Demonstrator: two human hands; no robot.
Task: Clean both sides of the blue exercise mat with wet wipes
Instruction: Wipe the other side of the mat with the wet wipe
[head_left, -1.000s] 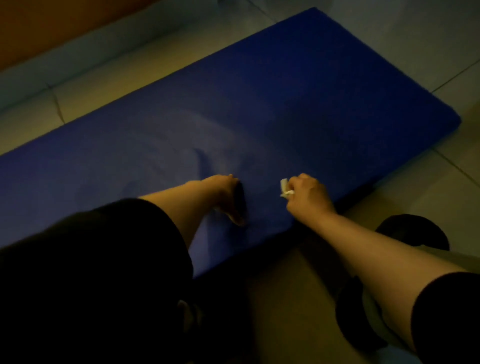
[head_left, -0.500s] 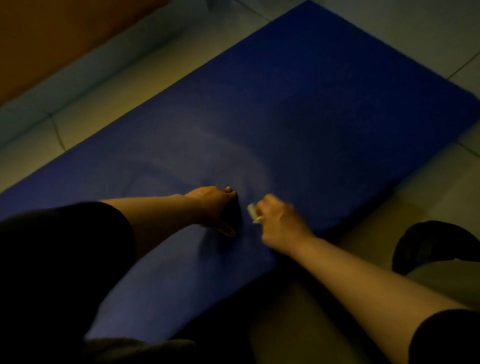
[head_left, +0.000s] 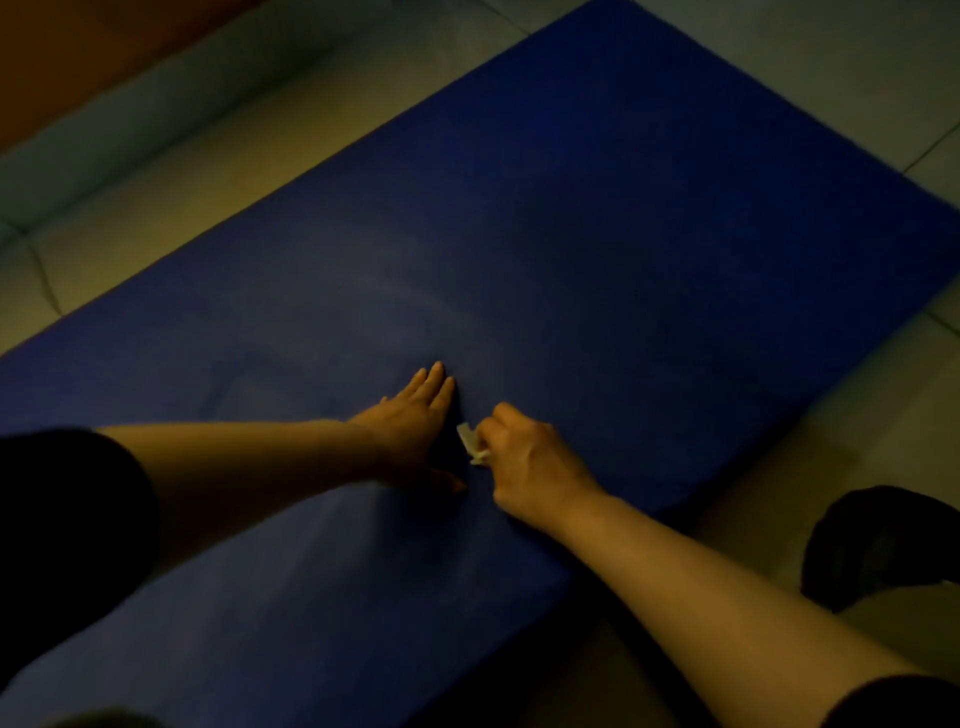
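A: Item one, largest: blue exercise mat (head_left: 571, 234). Location?

B: Flat on the tiled floor (head_left: 156, 171), running from lower left to upper right of the frame.

A: Handling advice for the wiping step?

B: Probably best in overlapping strokes with firm pressure, the mat kept pinned so it could not creep.

A: Left hand (head_left: 410, 426)?

B: Fingers straight, palm pressed on the mat at frame centre.

A: Right hand (head_left: 530, 462)?

B: Curled, pinching a wet wipe (head_left: 470, 441) against the mat just beside the left.
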